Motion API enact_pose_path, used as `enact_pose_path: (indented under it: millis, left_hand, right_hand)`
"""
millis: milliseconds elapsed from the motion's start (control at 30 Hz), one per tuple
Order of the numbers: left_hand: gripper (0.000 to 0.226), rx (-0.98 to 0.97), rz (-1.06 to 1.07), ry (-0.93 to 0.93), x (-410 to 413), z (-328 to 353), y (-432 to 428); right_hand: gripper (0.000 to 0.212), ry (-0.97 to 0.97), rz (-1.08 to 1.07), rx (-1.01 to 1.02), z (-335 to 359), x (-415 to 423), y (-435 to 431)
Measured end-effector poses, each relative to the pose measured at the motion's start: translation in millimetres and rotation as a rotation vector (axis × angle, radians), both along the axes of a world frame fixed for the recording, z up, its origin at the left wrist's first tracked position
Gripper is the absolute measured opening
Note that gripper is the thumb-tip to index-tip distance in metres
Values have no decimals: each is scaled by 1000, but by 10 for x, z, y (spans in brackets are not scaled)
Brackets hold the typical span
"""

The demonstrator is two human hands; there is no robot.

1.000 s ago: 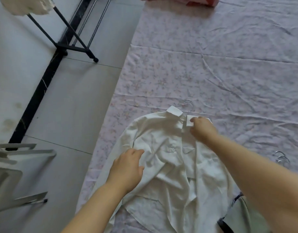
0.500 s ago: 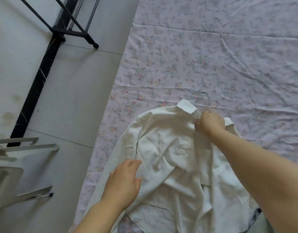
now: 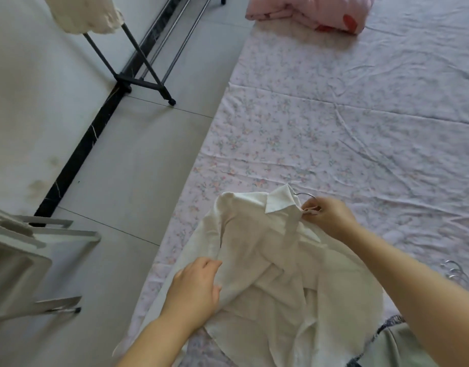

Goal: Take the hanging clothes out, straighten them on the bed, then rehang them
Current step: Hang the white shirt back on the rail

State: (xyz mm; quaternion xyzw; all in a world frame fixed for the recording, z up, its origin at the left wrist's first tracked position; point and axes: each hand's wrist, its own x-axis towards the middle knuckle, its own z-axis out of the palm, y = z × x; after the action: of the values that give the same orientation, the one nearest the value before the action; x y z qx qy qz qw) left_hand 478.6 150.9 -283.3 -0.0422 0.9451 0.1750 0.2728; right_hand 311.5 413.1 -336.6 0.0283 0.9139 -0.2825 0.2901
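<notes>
A white collared shirt (image 3: 275, 263) lies crumpled on the floral bed sheet (image 3: 320, 133) near the bed's left edge, with a hanger inside it. The hanger's metal hook (image 3: 304, 195) sticks out past the collar. My right hand (image 3: 327, 217) grips the hanger at its neck, just right of the collar. My left hand (image 3: 195, 290) rests on the shirt's left side by the sleeve, fingers lightly bent over the cloth.
A black clothes rack (image 3: 140, 75) on wheels stands on the grey floor at the upper left, a pale garment (image 3: 82, 14) hanging from it. A pink folded blanket (image 3: 312, 11) lies at the bed's far end. Spare metal hangers (image 3: 455, 271) lie at the right. White furniture (image 3: 21, 263) stands at the left.
My right hand has shifted from the collar to the hanger's neck and the collar end has lifted a little. The view has tilted up, showing the rack and blanket.
</notes>
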Motion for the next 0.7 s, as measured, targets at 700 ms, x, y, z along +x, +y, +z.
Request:
enact_pose_path:
  millis: [700]
  left_hand:
    - [19,265,23,832,1509,2725,-429]
  right_hand:
    - [8,627,680,-154,2889,2433,-1651]
